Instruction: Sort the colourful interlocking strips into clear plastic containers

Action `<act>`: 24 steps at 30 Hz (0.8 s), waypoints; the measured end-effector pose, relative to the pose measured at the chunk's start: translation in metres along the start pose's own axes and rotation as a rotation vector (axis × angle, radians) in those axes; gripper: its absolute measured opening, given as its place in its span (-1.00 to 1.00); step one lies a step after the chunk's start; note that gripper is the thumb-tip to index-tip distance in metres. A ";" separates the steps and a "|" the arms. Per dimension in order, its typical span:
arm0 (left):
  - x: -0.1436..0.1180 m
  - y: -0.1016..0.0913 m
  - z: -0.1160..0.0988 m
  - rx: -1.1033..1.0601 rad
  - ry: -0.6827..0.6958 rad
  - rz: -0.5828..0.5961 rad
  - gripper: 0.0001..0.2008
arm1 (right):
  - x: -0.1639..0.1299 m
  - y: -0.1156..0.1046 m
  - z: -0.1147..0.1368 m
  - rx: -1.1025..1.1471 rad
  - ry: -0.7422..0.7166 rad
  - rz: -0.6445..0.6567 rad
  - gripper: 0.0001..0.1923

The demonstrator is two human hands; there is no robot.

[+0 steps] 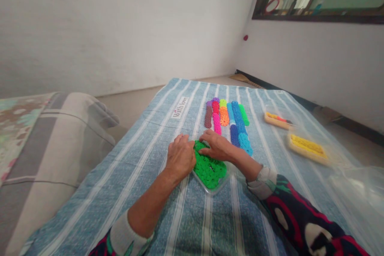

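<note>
A clear plastic box point(212, 191) in front of me is filled with bright green, lacy-edged discs point(211, 170); whether they are crochet or plastic I cannot tell. My left hand point(181, 155) is closed around the box's left side, its fingertips partly hidden. At the box's far end, my right hand point(218, 147) has its curled fingers and thumb on the green discs. Just beyond lie rows of similar pieces: a brown row point(208, 117), a pink row point(217, 123), an orange row point(224, 116), a blue row point(239, 118) and a green row point(244, 115).
On the right are a box of yellow pieces point(309, 147), a smaller box with orange and red items point(277, 119) and a clear plastic container point(363, 188). A striped cloth point(135, 160) covers the table. A fabric-covered seat or bed point(66, 136) stands left.
</note>
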State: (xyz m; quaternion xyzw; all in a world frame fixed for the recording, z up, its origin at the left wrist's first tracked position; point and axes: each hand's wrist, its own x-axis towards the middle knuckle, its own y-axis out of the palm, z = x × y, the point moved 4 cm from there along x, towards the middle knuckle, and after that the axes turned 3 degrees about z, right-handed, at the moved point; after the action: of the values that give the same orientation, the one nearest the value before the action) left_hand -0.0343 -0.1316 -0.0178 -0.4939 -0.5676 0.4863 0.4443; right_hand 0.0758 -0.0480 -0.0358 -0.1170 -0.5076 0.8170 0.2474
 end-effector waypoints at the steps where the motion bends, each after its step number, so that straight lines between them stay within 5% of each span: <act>1: 0.002 0.001 0.003 -0.023 -0.001 0.001 -0.64 | 0.000 0.000 -0.001 0.021 -0.007 -0.004 -0.67; 14: 0.022 0.015 0.020 -0.284 0.001 -0.170 -0.75 | -0.001 0.002 -0.008 0.153 -0.053 -0.048 -0.72; 24: 0.023 0.005 0.007 -0.148 0.113 -0.265 -0.81 | -0.002 0.002 -0.009 0.179 -0.047 -0.061 -0.74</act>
State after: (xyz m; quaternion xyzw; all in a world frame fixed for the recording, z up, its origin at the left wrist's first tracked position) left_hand -0.0437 -0.1090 -0.0228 -0.4725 -0.6363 0.3516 0.4982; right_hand 0.0814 -0.0429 -0.0423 -0.0599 -0.4416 0.8536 0.2698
